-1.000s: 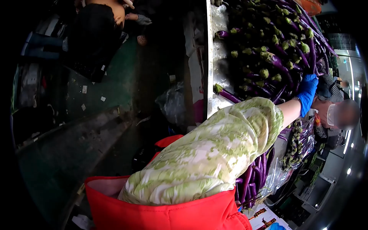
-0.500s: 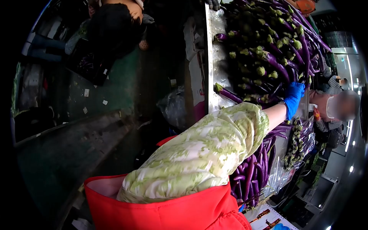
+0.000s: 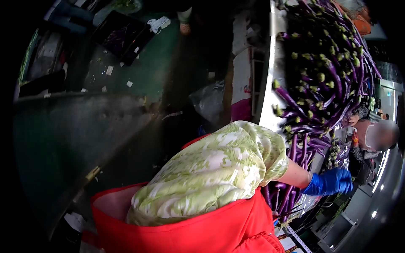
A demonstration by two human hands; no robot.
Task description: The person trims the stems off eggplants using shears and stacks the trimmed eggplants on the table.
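My left hand (image 3: 331, 182), in a blue glove, reaches out past a pile of long purple eggplants (image 3: 291, 196) near me. Its fingers are curled together; whatever they might hold is hidden. Beside the hand lie clear plastic and a bunch of cut green stem ends (image 3: 334, 154). A larger heap of eggplants (image 3: 333, 80) with green caps covers the metal table (image 3: 270, 101). My right hand does not show.
Across the table a co-worker in striped sleeves (image 3: 366, 113) stands near the heap. A dark crate (image 3: 120, 38) and paper scraps lie on the green floor. A crumpled plastic bag (image 3: 209, 101) sits beside the table.
My left hand has left the eggplant heap and moved downward and to the right in the view. The camera has shifted, so the table now appears farther right.
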